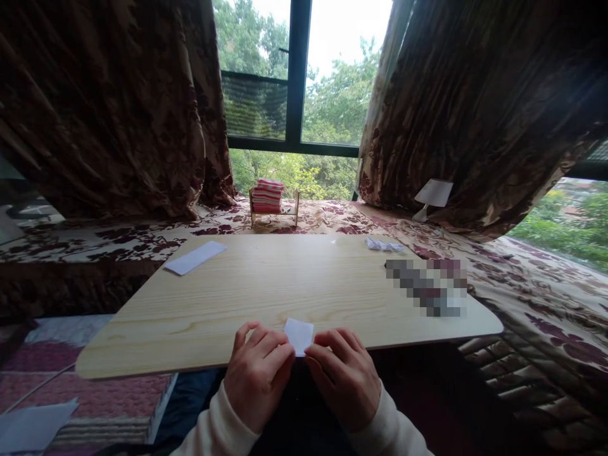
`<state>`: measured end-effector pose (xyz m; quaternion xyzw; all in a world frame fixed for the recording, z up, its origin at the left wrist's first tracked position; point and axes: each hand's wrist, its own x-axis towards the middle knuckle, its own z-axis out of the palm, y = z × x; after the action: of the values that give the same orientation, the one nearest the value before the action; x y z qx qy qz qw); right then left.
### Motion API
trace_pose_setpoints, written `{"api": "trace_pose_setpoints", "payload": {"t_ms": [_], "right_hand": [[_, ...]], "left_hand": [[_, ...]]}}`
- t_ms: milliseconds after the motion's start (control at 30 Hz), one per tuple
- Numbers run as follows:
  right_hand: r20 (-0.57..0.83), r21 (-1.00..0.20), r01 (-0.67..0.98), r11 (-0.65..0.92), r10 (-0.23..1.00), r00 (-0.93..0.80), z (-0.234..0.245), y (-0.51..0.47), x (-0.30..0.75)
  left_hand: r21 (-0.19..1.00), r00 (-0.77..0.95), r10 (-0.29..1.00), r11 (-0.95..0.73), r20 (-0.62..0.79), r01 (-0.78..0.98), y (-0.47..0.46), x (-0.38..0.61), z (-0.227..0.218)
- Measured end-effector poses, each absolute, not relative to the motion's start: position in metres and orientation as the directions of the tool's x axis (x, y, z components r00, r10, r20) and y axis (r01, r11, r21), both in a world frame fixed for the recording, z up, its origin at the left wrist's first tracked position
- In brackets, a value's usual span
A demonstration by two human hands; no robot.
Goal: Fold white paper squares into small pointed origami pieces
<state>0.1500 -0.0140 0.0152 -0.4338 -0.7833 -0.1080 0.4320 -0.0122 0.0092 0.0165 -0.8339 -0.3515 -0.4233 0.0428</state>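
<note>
A small folded white paper (pixel 299 334) lies at the near edge of the light wooden table (pixel 266 291). My left hand (pixel 259 373) pinches its left side with curled fingers. My right hand (pixel 344 373) pinches its right side the same way. Both wrists wear cream sleeves and rest just off the table's front edge.
A white paper strip (pixel 196 258) lies at the table's far left. Small folded white pieces (pixel 382 244) sit at the far right, beside a blurred-out object (pixel 425 286). Behind stand a striped miniature chair (pixel 272 199), a small white lamp (pixel 431 196), dark floral curtains and a window. More paper (pixel 31 425) lies lower left.
</note>
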Motion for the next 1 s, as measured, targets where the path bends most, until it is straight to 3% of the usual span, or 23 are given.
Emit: {"api": "trace_pose_setpoints", "payload": {"t_ms": [667,1000], "right_hand": [[0.683,-0.159,0.756,0.635,0.624,-0.38,0.013,-0.002,0.155],[0.425,-0.176,0.741,0.648,0.729,-0.537,0.023,0.022,0.162]], "left_hand": [[0.3,0.39,0.622,-0.72,0.679,0.626,0.014,-0.015,0.007],[0.31,0.368,0.641,-0.697,0.673,0.647,0.013,-0.014,0.008]]}}
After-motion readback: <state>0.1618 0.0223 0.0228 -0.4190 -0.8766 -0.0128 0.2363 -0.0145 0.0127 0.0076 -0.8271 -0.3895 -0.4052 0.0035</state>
